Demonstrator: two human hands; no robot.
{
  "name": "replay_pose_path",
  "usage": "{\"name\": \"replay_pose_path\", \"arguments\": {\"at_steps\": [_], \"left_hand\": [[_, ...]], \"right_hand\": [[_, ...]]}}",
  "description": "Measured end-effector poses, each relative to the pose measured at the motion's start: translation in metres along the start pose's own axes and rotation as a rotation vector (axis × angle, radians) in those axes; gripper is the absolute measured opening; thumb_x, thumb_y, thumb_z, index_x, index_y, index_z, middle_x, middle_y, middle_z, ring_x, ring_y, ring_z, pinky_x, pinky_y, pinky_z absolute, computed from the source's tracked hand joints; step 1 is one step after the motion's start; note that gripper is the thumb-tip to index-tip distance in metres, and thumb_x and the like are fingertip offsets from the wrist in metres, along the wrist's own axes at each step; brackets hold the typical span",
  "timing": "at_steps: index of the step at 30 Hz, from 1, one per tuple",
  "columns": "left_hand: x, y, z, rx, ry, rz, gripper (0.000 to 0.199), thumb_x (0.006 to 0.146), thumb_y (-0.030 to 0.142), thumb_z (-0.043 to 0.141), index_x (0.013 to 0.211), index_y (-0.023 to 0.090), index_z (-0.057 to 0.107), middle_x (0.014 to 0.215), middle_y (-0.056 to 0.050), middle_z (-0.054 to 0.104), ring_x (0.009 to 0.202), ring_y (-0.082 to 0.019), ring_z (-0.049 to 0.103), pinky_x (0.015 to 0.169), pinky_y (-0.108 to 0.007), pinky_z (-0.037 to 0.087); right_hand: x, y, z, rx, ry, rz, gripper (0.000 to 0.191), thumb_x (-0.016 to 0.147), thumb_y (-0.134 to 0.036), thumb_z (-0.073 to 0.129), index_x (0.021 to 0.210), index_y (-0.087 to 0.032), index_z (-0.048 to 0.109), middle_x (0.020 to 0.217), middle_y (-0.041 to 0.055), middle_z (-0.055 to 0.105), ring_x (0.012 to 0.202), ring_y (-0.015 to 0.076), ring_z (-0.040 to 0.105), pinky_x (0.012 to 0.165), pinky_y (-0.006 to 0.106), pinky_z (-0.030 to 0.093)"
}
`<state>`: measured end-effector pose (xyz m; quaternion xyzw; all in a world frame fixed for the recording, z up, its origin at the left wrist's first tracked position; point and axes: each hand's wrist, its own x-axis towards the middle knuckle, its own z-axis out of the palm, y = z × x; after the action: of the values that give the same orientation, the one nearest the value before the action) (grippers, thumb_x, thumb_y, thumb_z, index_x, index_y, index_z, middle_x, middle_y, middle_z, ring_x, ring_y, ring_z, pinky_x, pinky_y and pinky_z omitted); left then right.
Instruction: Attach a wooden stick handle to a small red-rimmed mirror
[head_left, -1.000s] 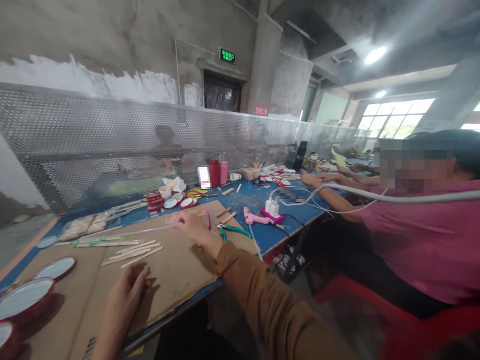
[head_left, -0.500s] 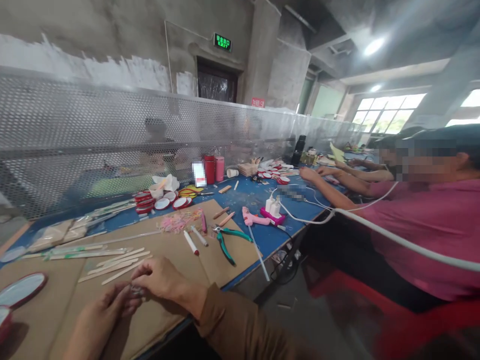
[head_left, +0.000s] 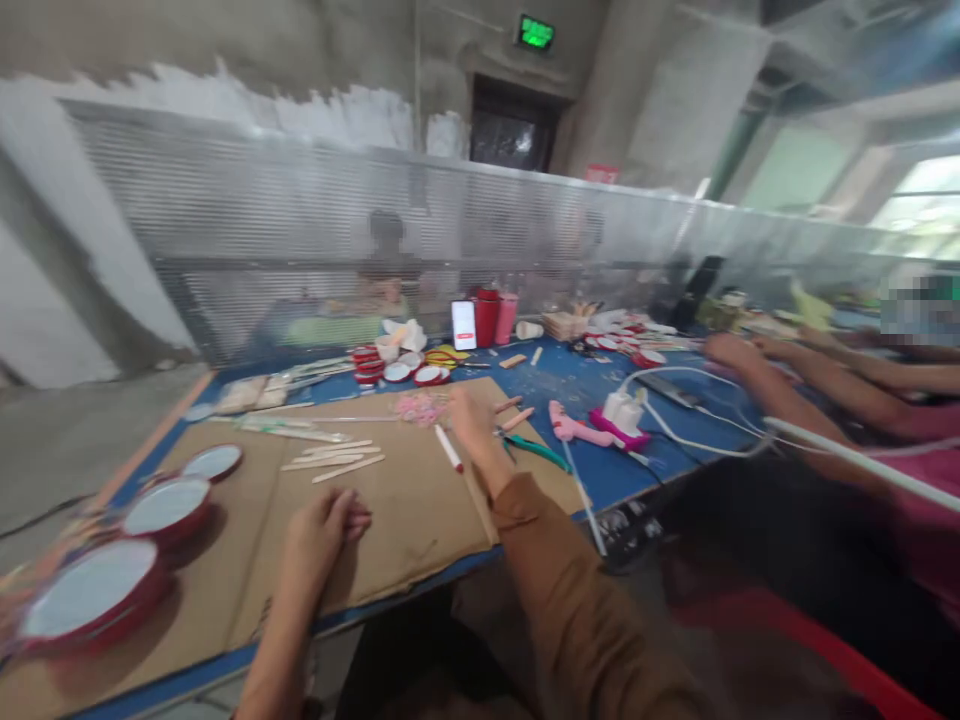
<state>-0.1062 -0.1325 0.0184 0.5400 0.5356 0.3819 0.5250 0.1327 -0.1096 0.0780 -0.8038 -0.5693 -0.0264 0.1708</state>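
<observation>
My left hand (head_left: 330, 530) is above the cardboard (head_left: 405, 530), its fingers curled together; whatever they may hold is too small to make out. My right hand (head_left: 478, 428) reaches across the cardboard, blurred, beside the pile of pink and yellow bands (head_left: 421, 408). Its fingertips are not clear. A white marker with a red end (head_left: 448, 448) lies just left of my right wrist. Green-handled pliers (head_left: 538, 452) are to its right. Flat wooden sticks (head_left: 334, 456) rest beyond my left hand.
Round red-rimmed pieces (head_left: 166, 508) stand at the left. A pink glue gun (head_left: 577, 428), a power strip (head_left: 626, 425) and cables lie on the right. A phone (head_left: 463, 325) leans near a red bottle (head_left: 486, 318). A co-worker's arms (head_left: 780, 390) are at far right.
My hands have parted. The right one has moved forward to the pile of bands, while the left stays near the front. The view has turned left, showing more red-rimmed pieces.
</observation>
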Motion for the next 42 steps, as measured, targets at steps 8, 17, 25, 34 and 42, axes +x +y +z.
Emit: {"name": "replay_pose_path", "arguments": {"at_steps": [8, 17, 25, 34, 42], "left_hand": [[-0.005, 0.001, 0.009, -0.101, 0.032, 0.023, 0.026, 0.078, 0.036, 0.054, 0.063, 0.015, 0.057, 0.051, -0.002, 0.062, 0.042, -0.013, 0.061, 0.041, -0.021, 0.05], [-0.007, -0.003, 0.008, -0.114, 0.031, 0.038, 0.038, 0.077, 0.051, 0.057, 0.065, 0.016, 0.056, 0.05, -0.003, 0.062, 0.042, -0.015, 0.062, 0.04, -0.022, 0.05], [-0.009, -0.004, 0.002, -0.107, 0.021, 0.058, 0.034, 0.078, 0.051, 0.053, 0.071, 0.018, 0.058, 0.054, -0.002, 0.064, 0.048, -0.02, 0.066, 0.044, -0.029, 0.055], [-0.009, -0.007, 0.003, -0.152, 0.012, 0.01, 0.033, 0.08, 0.048, 0.053, 0.066, 0.018, 0.056, 0.053, -0.002, 0.064, 0.046, -0.018, 0.065, 0.046, -0.029, 0.055], [-0.013, 0.0, 0.002, -0.183, -0.031, -0.017, 0.031, 0.082, 0.045, 0.055, 0.069, 0.017, 0.057, 0.054, -0.002, 0.065, 0.046, -0.016, 0.064, 0.046, -0.027, 0.055]], "right_hand": [[0.027, 0.024, 0.011, 0.232, 0.149, 0.168, 0.026, 0.082, -0.022, 0.05, 0.091, -0.018, 0.074, 0.093, 0.0086, 0.075, 0.084, 0.0206, 0.066, 0.072, 0.027, 0.045], [-0.001, -0.006, 0.006, 0.486, 0.184, 0.035, 0.033, 0.085, -0.023, 0.046, 0.103, -0.019, 0.072, 0.107, 0.0111, 0.072, 0.099, 0.0231, 0.063, 0.086, 0.033, 0.045], [-0.083, -0.084, 0.042, 1.02, -0.341, -0.391, 0.017, 0.076, -0.024, 0.057, 0.08, -0.018, 0.072, 0.078, 0.0017, 0.07, 0.074, 0.0152, 0.062, 0.071, 0.025, 0.047], [-0.089, -0.069, 0.059, 0.994, -0.295, -0.193, 0.017, 0.077, -0.033, 0.055, 0.071, -0.019, 0.064, 0.065, -0.0008, 0.064, 0.064, 0.0138, 0.057, 0.063, 0.025, 0.043], [-0.086, -0.066, 0.068, 1.172, -0.443, -0.16, 0.026, 0.081, -0.039, 0.05, 0.083, -0.018, 0.064, 0.068, -0.0009, 0.061, 0.056, 0.0112, 0.054, 0.056, 0.023, 0.042]]}}
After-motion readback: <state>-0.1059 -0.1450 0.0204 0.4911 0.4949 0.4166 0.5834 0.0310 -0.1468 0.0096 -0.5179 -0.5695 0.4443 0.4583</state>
